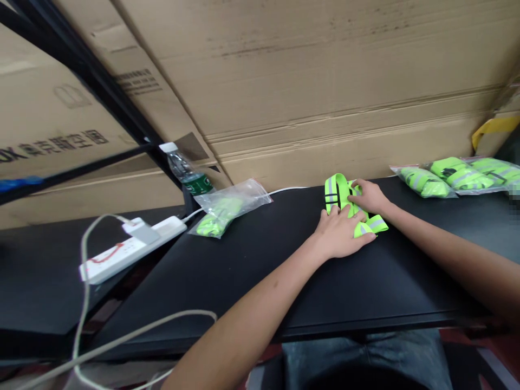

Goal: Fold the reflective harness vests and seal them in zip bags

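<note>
Head view: a yellow-green reflective strap (343,190) lies bunched on the black surface (252,276).
The left hand (339,234) spreads a wide grip over it; the right hand (369,196) bends at its far edge, closure impossible to tell. Light, even pressure should keep the strap neatly aligned.

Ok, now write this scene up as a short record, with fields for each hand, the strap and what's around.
Left hand: laid on the strap, thumb out
Right hand: fingertips at the strap; grip unclear
Strap: neon green with grey stripes, looped at left
Surface: black table
To the left: bagged green bundle, bottle, white power strip
To the right: bagged green bundles
Behind: cardboard
</note>
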